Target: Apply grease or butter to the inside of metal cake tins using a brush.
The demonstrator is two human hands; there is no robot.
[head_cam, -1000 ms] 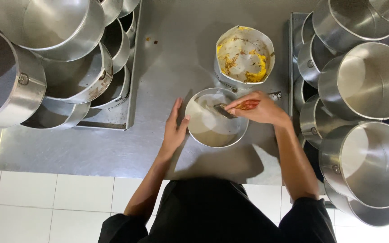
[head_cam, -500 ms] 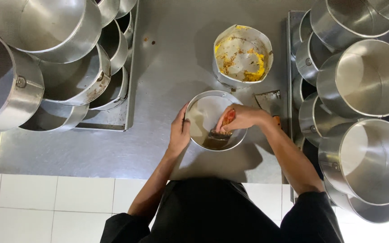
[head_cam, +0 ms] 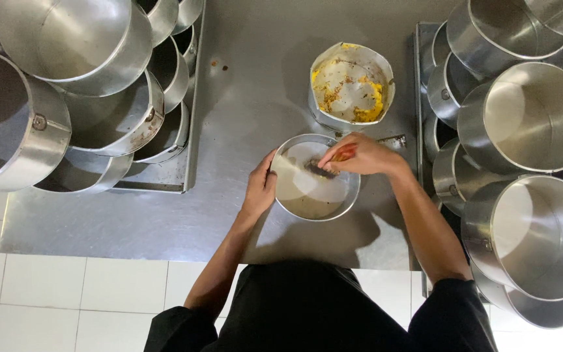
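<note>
A round metal cake pan (head_cam: 307,199) sits on the steel table in front of me. My left hand (head_cam: 260,187) grips its left rim. My right hand (head_cam: 358,156) reaches over the pan's right side, shut on a brush with an orange handle (head_cam: 328,161) whose dark bristles touch the pan's pale inside. Just beyond stands a metal bowl (head_cam: 351,88) lined with white, smeared with yellow grease.
Stacks of empty round metal pans (head_cam: 79,98) fill a tray on the left. More pans (head_cam: 522,130) crowd the right side. The steel table (head_cam: 249,98) ends near me above a white tiled floor (head_cam: 66,300).
The pan has stayed under my hands while my right hand swept the brush around inside it, from the upper right down to the middle and back up.
</note>
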